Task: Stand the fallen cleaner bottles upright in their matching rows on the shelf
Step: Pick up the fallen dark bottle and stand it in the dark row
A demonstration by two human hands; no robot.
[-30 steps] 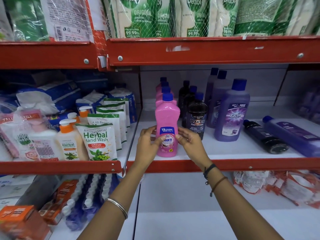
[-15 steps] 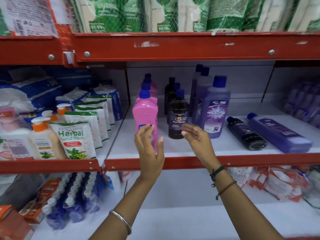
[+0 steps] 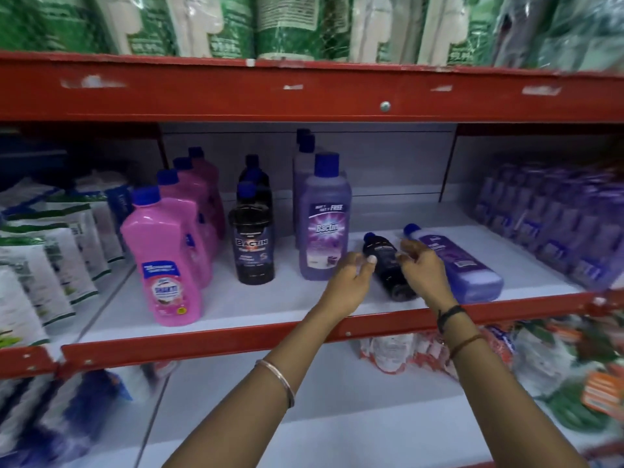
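Note:
A black cleaner bottle [image 3: 386, 261] lies on its side on the white shelf [image 3: 263, 298], cap pointing back. Just right of it lies a fallen purple bottle [image 3: 456, 265]. My left hand [image 3: 351, 282] is at the black bottle's left side and my right hand [image 3: 422, 270] at its right side, fingers spread around it; no firm grip shows. Upright rows stand to the left: pink bottles [image 3: 165, 261], black Bactin bottles [image 3: 251, 244] and purple Bactin bottles [image 3: 324, 221].
A red shelf rail [image 3: 236, 336] runs along the front edge, another red beam [image 3: 304, 92] overhead. Hand-wash pouches [image 3: 50, 251] fill the left bay, purple packs [image 3: 553, 221] the right. Packets lie on the lower shelf [image 3: 405, 352].
Both hands let go of the front pink bottle, which stands upright, and moved right to the fallen black bottle. The camera view has shifted right as well.

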